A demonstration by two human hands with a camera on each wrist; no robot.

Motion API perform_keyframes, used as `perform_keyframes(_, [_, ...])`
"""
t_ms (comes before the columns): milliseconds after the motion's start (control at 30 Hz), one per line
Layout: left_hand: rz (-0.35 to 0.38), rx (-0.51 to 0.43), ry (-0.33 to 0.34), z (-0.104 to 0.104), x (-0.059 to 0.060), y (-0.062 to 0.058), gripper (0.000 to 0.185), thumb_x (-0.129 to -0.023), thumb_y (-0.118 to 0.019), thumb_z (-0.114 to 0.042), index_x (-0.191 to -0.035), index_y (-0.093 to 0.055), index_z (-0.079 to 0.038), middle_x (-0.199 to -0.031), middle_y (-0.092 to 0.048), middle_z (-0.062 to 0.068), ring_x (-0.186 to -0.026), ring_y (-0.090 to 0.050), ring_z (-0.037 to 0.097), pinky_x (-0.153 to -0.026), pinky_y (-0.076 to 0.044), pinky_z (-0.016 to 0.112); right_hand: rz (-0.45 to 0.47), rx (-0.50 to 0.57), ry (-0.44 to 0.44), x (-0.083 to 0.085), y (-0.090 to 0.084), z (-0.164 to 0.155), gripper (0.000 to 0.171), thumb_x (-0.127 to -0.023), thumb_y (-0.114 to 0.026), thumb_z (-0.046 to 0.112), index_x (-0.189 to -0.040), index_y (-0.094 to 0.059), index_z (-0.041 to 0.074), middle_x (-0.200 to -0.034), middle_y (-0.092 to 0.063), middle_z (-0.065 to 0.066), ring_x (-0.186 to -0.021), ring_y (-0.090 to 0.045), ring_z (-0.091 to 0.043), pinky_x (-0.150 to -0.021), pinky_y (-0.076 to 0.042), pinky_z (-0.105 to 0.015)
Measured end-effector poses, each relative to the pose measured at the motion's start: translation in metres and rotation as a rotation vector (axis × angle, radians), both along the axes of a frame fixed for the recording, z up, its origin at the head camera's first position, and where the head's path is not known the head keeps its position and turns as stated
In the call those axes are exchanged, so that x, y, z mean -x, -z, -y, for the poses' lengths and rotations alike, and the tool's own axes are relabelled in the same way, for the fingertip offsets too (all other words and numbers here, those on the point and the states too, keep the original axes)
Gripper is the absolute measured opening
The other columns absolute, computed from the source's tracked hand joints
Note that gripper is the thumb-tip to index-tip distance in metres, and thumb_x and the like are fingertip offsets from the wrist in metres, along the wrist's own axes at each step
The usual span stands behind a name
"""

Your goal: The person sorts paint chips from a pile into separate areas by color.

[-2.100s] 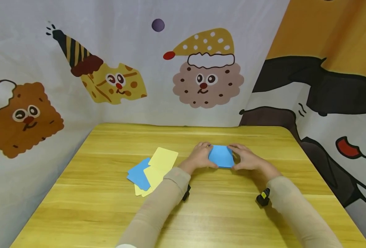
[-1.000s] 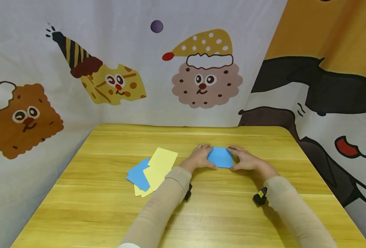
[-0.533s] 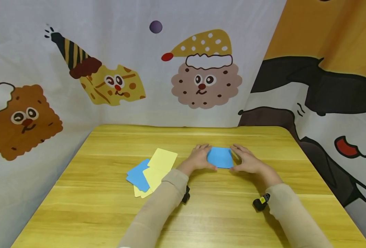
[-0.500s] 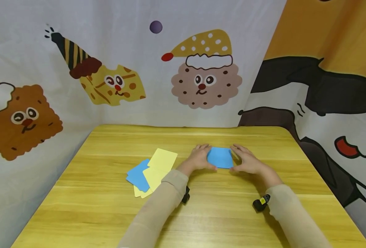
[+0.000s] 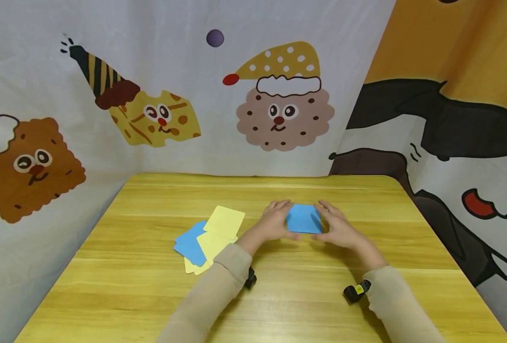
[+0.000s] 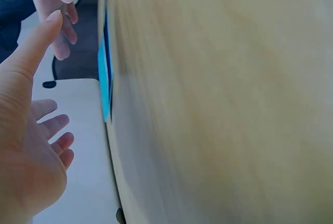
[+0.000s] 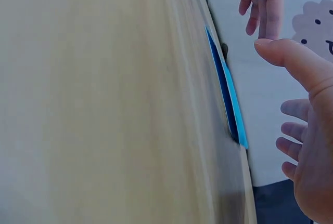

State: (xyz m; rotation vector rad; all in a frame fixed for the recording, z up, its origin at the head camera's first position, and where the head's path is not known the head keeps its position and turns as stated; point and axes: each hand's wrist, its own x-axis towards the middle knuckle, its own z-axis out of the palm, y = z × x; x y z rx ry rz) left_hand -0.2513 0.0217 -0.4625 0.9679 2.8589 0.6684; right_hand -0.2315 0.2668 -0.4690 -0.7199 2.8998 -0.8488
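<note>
On the near part of the light wooden table [image 5: 279, 305] two forearms in beige sleeves [image 5: 219, 290] come in from the near edge, each with a small black wrist camera [image 5: 353, 291] under it. A little farther, left of the hands, a loose fan of square paper cards, yellow and blue [image 5: 208, 238], lies flat on the wood, well apart from the work. In the middle of the table is a small stack of square blue paper cards [image 5: 303, 219], and it lies flat between the two hands. The left hand [image 5: 273, 223] stands at the left edge of the stack and the right hand [image 5: 336, 227] at its right edge, thumbs at the near corners and fingers toward the far corners. In the wrist views the fingers of both hands are spread and almost straight, so the hands are open and only frame the stack; if the fingertips really touch the edges, I cannot tell for sure. The step in hand seems to be the squaring of the blue cards into one tidy pile. I judge that the next move asks for a soft, even push from both sides, because thin cards slip and bend easily. Beyond the table hangs a white cloth with cartoon biscuit faces [image 5: 284, 114].
</note>
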Motion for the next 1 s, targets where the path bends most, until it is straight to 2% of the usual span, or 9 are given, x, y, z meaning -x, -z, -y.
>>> perform_keyframes(100, [0.001, -0.019, 0.007, 0.007, -0.004, -0.002, 0.109, -0.07, -0.074, -0.064, -0.151, -0.029, -0.006, -0.153, -0.029, 0.012, -0.137, -0.026, 0.032, -0.109, -0.023, 0.049, -0.012, 0.001, -0.005, -0.003, 0.0, 0.004, 0.1, -0.076, -0.078, 0.045, -0.149, -0.027, -0.002, -0.154, -0.016, -0.022, -0.137, -0.015, -0.048, -0.1, -0.019, -0.069])
perform_keyframes(233, [0.005, -0.048, 0.005, 0.016, -0.009, -0.006, 0.111, -0.069, -0.072, -0.066, -0.151, -0.027, -0.007, -0.154, -0.026, 0.01, -0.138, -0.024, 0.032, -0.109, -0.022, 0.052, -0.032, 0.016, -0.028, -0.006, -0.001, 0.012, 0.099, -0.075, -0.08, 0.04, -0.149, -0.029, -0.002, -0.154, -0.018, -0.022, -0.137, -0.017, -0.047, -0.101, -0.019, -0.068])
perform_keyframes(567, [0.005, -0.091, 0.017, 0.046, -0.022, -0.011, 0.108, -0.071, -0.077, -0.059, -0.151, -0.026, -0.006, -0.155, -0.025, 0.008, -0.138, -0.022, 0.03, -0.11, -0.019, 0.051, -0.024, 0.01, -0.048, -0.013, 0.001, 0.041, 0.101, -0.076, -0.078, 0.044, -0.15, -0.026, 0.002, -0.156, -0.015, -0.018, -0.139, -0.015, -0.043, -0.103, -0.016, -0.067])
perform_keyframes(767, [0.002, -0.105, 0.026, 0.069, -0.03, -0.014, 0.108, -0.071, -0.077, -0.057, -0.151, -0.026, -0.004, -0.155, -0.025, 0.01, -0.138, -0.021, 0.03, -0.11, -0.018, 0.052, -0.007, 0.029, -0.042, -0.016, 0.0, 0.064, 0.099, -0.078, -0.077, 0.043, -0.151, -0.025, 0.003, -0.157, -0.013, -0.013, -0.14, -0.014, -0.04, -0.103, -0.018, -0.067])
perform_keyframes(1000, [0.002, -0.1, 0.002, 0.105, -0.032, -0.015, 0.108, -0.07, -0.08, -0.053, -0.151, -0.026, -0.004, -0.154, -0.025, 0.011, -0.137, -0.022, 0.03, -0.109, -0.019, 0.053, -0.034, -0.01, -0.056, -0.017, 0.0, 0.094, 0.1, -0.077, -0.077, 0.047, -0.151, -0.026, 0.005, -0.157, -0.015, -0.014, -0.14, -0.015, -0.037, -0.108, -0.013, -0.061])
